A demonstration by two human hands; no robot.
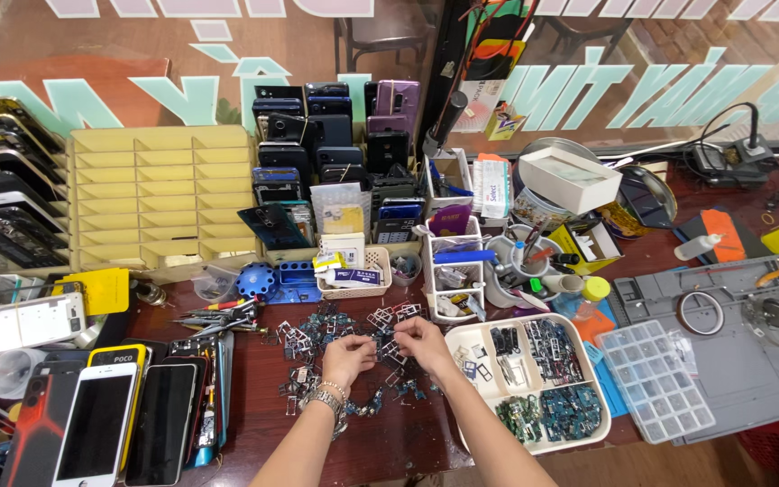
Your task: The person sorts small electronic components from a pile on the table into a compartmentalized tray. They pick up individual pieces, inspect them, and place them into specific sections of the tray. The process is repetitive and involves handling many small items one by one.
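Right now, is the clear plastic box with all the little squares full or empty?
Empty. The clear compartment box lies beside the white tray, and every little square looks bare.

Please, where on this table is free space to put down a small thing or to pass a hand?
Bare wood lies between the phones at left and the left forearm, and between both forearms near the table's front edge. The grey mat at right has open surface. It is crowded around both hands, among the small parts, and behind them.
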